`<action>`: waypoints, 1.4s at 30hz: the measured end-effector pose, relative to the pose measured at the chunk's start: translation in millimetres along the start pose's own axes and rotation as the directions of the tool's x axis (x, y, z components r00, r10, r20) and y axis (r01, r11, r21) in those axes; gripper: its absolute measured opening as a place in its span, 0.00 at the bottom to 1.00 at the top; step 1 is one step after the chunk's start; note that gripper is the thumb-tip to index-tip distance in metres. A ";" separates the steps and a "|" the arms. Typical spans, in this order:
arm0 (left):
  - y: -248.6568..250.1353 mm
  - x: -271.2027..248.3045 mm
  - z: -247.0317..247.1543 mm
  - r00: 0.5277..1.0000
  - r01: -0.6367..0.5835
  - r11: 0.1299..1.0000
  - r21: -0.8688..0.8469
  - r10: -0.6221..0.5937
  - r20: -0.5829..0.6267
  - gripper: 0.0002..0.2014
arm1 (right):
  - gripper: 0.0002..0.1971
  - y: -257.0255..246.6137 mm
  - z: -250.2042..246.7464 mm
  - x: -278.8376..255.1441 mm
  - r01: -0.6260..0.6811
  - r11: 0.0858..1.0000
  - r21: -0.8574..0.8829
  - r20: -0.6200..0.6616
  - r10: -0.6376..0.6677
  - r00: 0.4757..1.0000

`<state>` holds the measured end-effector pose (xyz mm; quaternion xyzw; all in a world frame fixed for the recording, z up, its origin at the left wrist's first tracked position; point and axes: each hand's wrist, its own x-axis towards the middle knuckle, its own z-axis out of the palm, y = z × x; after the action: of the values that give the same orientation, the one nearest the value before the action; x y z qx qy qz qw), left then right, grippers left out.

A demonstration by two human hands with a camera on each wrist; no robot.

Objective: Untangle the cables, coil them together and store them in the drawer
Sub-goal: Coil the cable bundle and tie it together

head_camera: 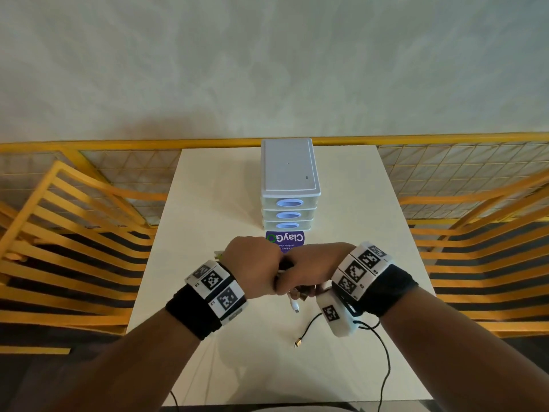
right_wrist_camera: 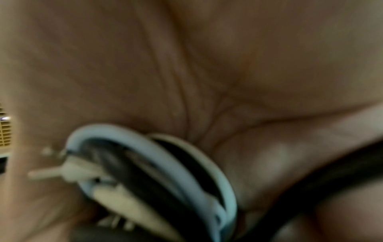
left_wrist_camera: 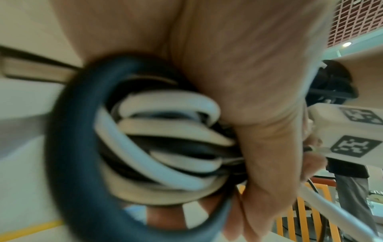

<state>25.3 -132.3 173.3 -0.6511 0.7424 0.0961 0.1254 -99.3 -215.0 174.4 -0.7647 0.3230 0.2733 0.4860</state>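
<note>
Both hands meet over the middle of the table, in front of the drawer unit (head_camera: 289,185). My left hand (head_camera: 255,266) grips a bundle of coiled black and white cables (left_wrist_camera: 161,147), whose loops fill the left wrist view. My right hand (head_camera: 312,269) is wrapped round the same cable bundle (right_wrist_camera: 157,176) from the other side. Below the hands a white plug end (head_camera: 295,306) hangs down. A thin black cable (head_camera: 310,325) with a gold plug (head_camera: 298,343) trails loose on the table. All three drawers of the white unit are closed.
The cream table (head_camera: 208,203) has a purple round sticker (head_camera: 286,239) in front of the drawer unit. Another black cable (head_camera: 386,373) runs off the table's near edge. Yellow slatted chairs (head_camera: 74,233) flank the table; a yellow mesh fence (head_camera: 445,173) stands behind.
</note>
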 end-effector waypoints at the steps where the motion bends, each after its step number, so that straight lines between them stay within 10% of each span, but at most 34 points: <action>1: 1.4 -0.2 0.1 1.000 0.005 1.000 -0.008 -0.005 -0.004 0.13 | 0.09 1.8 0.5 -0.2 -0.002 1.000 -0.013 -0.009 0.002 1.000; 14: -12.0 -6.5 4.7 0.974 0.122 0.992 -0.010 -0.122 -0.193 0.36 | 0.05 23.9 1.6 -7.2 0.048 0.998 0.043 -0.123 -0.043 0.991; 16: -15.7 -13.8 0.6 0.889 -0.014 0.996 -0.093 -0.030 -0.457 0.41 | 0.07 29.5 -3.8 -10.6 0.051 0.996 0.079 -0.169 -0.037 0.985; 19: -18.3 -31.0 -0.1 0.594 -0.209 0.938 -0.277 -0.103 -0.798 0.20 | 0.06 38.1 -14.6 -17.9 0.076 0.981 0.176 -0.254 -0.030 0.967; 20: -19.1 -36.0 3.2 0.570 -0.225 0.913 -0.340 -0.159 -0.806 0.19 | 0.08 40.1 -18.2 -20.7 0.092 0.972 0.215 -0.276 -0.030 0.961; 23: -20.3 -32.6 30.7 0.859 -0.056 0.806 -0.589 -0.261 -0.440 0.36 | 0.10 39.0 -26.0 -27.5 0.160 0.935 0.315 -0.333 -0.048 0.942; 25: -17.2 -19.8 47.4 0.964 0.036 0.651 -0.758 -0.222 -0.145 0.42 | 0.10 31.7 -27.3 -30.7 0.204 0.921 0.332 -0.351 -0.080 0.933; 29: -5.4 3.4 55.2 0.985 -0.124 0.100 -0.987 -0.111 -0.135 0.26 | 0.04 16.8 -17.9 -29.6 0.243 0.927 0.286 -0.296 -0.156 0.942; 33: 5.9 15.9 44.1 0.970 -0.233 -0.560 -0.795 -0.071 -0.234 0.44 | 0.05 6.1 -2.1 -21.1 0.257 0.922 0.290 -0.226 -0.195 0.954; 37: 13.7 15.6 26.7 0.975 -0.221 -0.645 -0.731 -0.164 -0.150 0.21 | 0.07 1.0 -1.6 -21.4 0.266 0.928 0.260 -0.207 -0.215 0.954; 42: 7.1 7.4 15.4 0.933 -0.270 -0.517 -0.812 -0.349 -0.087 0.14 | 0.12 0.9 -1.8 -21.0 0.321 0.875 0.361 -0.188 -0.269 0.945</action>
<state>18.3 -133.6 156.2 -0.4566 0.2503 0.5685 -0.6369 -113.3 -212.2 190.0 -0.7101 0.2815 0.0753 0.6409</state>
